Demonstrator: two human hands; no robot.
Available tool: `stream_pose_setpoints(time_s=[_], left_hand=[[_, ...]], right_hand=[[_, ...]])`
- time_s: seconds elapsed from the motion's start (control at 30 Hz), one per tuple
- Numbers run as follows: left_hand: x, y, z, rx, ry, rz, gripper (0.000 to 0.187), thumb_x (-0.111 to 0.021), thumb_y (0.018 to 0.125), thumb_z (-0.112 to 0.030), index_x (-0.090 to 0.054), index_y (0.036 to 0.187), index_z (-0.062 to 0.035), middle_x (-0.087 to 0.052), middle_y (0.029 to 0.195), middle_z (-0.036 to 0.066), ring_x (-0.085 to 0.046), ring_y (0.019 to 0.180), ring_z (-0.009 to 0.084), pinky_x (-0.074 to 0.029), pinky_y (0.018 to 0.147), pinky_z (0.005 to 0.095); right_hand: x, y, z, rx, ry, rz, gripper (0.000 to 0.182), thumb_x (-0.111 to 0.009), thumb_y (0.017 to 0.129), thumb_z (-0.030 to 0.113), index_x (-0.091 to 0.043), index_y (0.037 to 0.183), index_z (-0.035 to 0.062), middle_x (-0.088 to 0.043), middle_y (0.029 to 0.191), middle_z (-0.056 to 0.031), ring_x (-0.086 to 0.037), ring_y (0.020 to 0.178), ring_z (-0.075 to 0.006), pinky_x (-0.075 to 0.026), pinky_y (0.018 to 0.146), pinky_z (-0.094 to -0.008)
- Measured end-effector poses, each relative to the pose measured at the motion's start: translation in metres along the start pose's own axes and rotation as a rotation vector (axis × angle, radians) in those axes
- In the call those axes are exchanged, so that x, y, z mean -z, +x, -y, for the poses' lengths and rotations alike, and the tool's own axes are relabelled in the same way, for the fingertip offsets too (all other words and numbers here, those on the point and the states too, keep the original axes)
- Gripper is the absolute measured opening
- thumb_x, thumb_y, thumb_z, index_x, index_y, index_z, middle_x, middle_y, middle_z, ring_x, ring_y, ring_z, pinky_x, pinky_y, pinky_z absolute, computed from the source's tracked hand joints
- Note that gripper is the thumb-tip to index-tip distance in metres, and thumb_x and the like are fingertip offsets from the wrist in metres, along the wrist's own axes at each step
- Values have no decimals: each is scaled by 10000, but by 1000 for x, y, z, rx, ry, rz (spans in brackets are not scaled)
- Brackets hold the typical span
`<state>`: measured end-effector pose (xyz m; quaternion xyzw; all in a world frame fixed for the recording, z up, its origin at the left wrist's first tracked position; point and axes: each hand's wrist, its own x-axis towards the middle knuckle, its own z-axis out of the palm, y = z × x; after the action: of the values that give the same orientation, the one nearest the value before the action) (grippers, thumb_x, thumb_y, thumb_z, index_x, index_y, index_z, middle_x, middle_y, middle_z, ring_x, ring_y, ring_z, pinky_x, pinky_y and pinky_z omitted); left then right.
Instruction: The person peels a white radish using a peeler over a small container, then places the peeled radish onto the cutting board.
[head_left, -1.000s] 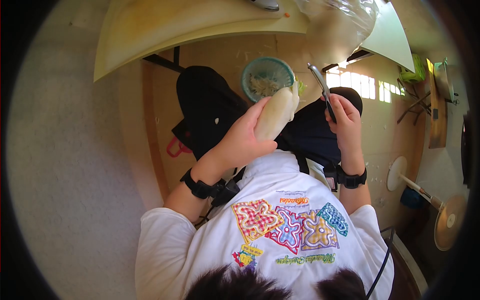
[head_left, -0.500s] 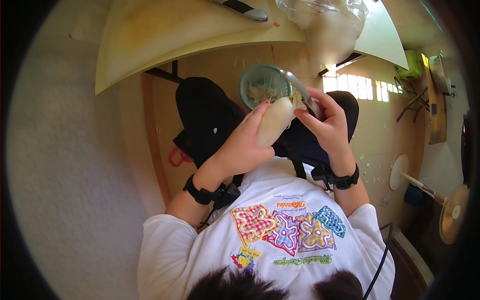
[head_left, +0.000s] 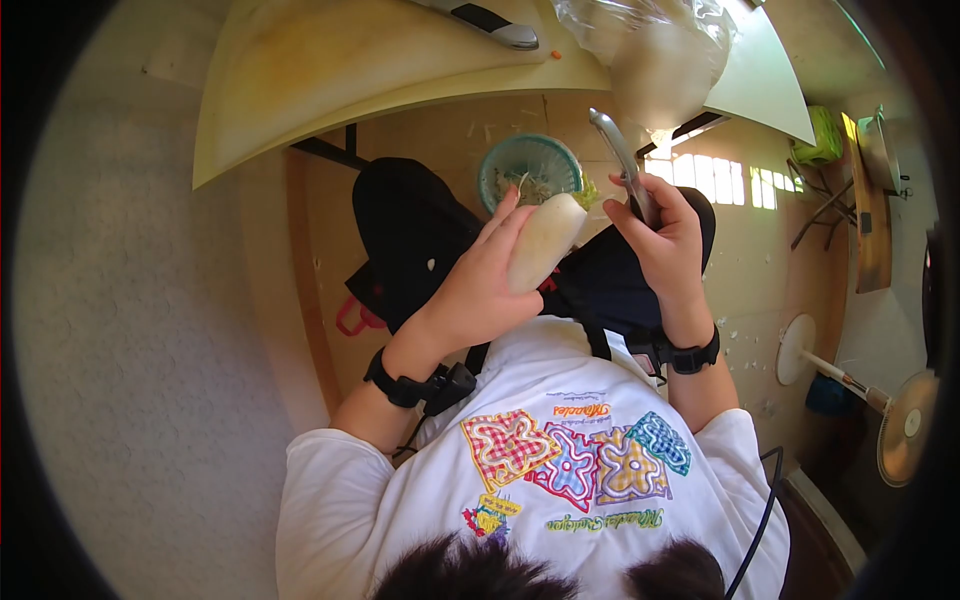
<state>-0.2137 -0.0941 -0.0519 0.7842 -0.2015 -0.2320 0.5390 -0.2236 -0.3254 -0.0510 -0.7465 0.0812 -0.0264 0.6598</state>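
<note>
My left hand (head_left: 478, 282) is wrapped round a pale white radish (head_left: 543, 240), held tilted above my lap. A tuft of green leaf stubs (head_left: 587, 193) shows at its far end. In my right hand (head_left: 662, 245) is a silver peeler (head_left: 622, 150), its head pointing up and away from me. A small gap separates the peeler from the radish. Beyond the radish, a teal plastic basket (head_left: 497, 160) on the floor holds pale peelings, partly hidden by my left hand.
A table (head_left: 400, 85) stands in front with a cutting board (head_left: 310, 50), a knife handle (head_left: 490, 22) and a clear plastic bag (head_left: 665, 60). On the right are a fan (head_left: 908, 428) and a green stool (head_left: 820, 138). White scraps dot the floor.
The peeler has moved off the radish's leafy end, up and to the right, and turned more upright. The radish stays in my left hand, nearly in place.
</note>
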Motion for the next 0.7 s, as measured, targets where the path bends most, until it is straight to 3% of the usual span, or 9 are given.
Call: stream_pose_setpoints(time_s=[0.17,0.5,0.6,0.67,0.7], left_hand=[[7,2,-7,-53,134,-22,780,-649,700,-80,-371,1427,-32,-148,1589,284,-413,1347,450,-426,1057,396],[7,0,-7,-37,150,18,790,-644,691,-76,-366,1428,-17,-125,1601,257,-443,1316,457,-454,1027,412],[8,0,-7,-68,193,19,781,-639,692,-74,-370,1423,-18,-116,1600,261,-453,1298,469,-469,1008,413],[8,0,-10,-59,202,48,767,-635,693,-72,-377,1414,-9,-111,1598,267,-482,1263,480,-486,979,416],[9,0,-12,-58,202,48,767,-635,693,-72,-377,1414,-9,-111,1598,267,-482,1263,480,-486,979,416]], right_hand=[[-1,-3,1,1,155,-36,301,-719,866,29,-611,1145,-3,-628,918,36,-510,766,-2,-406,674,-151],[7,-11,-5,-59,134,-9,238,-705,894,67,-622,1106,-2,-601,898,69,-499,790,10,-393,684,-148],[8,-10,-3,-35,79,-24,230,-707,896,92,-634,1095,4,-640,879,29,-531,779,-10,-416,667,-167],[5,-9,10,123,-323,-86,225,-715,873,88,-657,1079,17,-689,865,-55,-604,734,-82,-468,650,-215],[6,-8,12,123,-323,-86,225,-715,873,88,-657,1079,17,-689,865,-55,-604,734,-82,-468,650,-215]])
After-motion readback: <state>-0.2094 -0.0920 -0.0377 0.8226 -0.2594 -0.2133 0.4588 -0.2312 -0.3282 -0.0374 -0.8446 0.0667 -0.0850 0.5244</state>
